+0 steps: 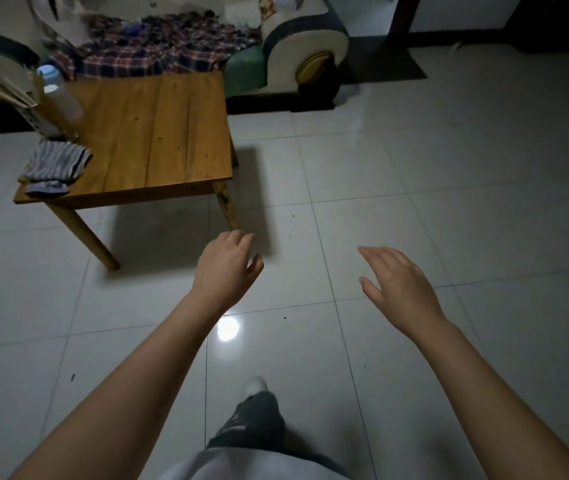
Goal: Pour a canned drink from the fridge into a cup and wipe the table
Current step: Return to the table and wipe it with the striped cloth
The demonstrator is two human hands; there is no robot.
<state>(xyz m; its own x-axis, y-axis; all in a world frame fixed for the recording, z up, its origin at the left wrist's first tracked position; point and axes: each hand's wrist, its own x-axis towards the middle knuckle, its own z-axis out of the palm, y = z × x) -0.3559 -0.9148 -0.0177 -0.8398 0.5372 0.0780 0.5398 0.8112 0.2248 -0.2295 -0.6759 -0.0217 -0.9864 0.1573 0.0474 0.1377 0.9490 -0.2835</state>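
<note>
- The left hand [225, 268] hung over the tiled floor [449, 202], near the table's closest leg, its fingers loosely curled and holding nothing.
- The right hand [401, 282] was held out to the right of it, fingers spread and relaxed, also holding nothing.
- The wooden table [158, 133] stood far left, in front of a sofa [297, 39].
- A striped cloth [56, 168] lay bunched on the table's near left corner.
- A blurred bottle [59, 95] stood behind the cloth at the left edge.
- No can or cup showed.
- A plaid blanket [158, 46] covered the sofa seat.
- One dark shoe [252, 417] stepped forward at the bottom.
</note>
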